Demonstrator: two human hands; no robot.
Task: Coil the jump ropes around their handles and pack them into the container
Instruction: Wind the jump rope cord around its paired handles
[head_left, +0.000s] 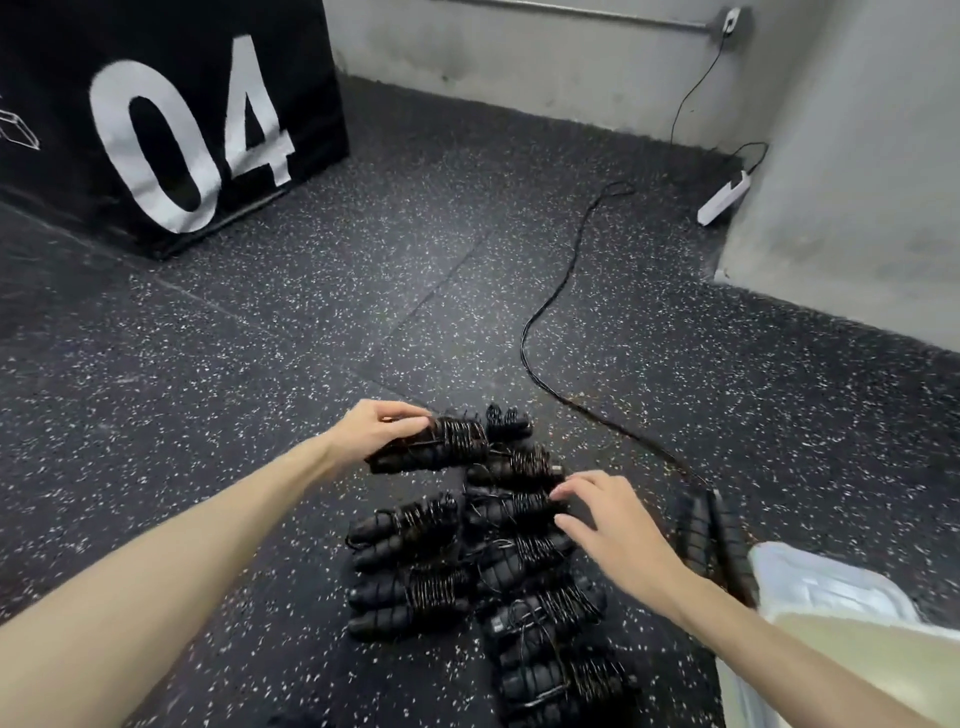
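— Nearest us, bottom right, that's the translucent plastic container (831, 582), and I can't see a bundle in it yet. So they're at the packing step, I'd say.

— And the coiled jump ropes (493, 561)?

— On the speckled rubber floor (260, 338) between the arms. I count about nine wound bundles, though the lowest ones overlap and blur together. One uncoiled jump rope (714, 530) lies beside the container, its two handles together and its cord trailing off toward the wall.

— The hands?

— The right hand (608, 525) is spread, fingertips on a middle bundle, gripping nothing as far as I can tell. The left hand (382, 428) is curled round the far bundle (436, 449), which looks lifted.

— Next?

— Probably carry that bundle across to the container, keeping the coil from slipping loose. The loose rope needs winding too.

— Further back?

— One black box marked 04 (171, 119), one white power strip (724, 197) by the wall.
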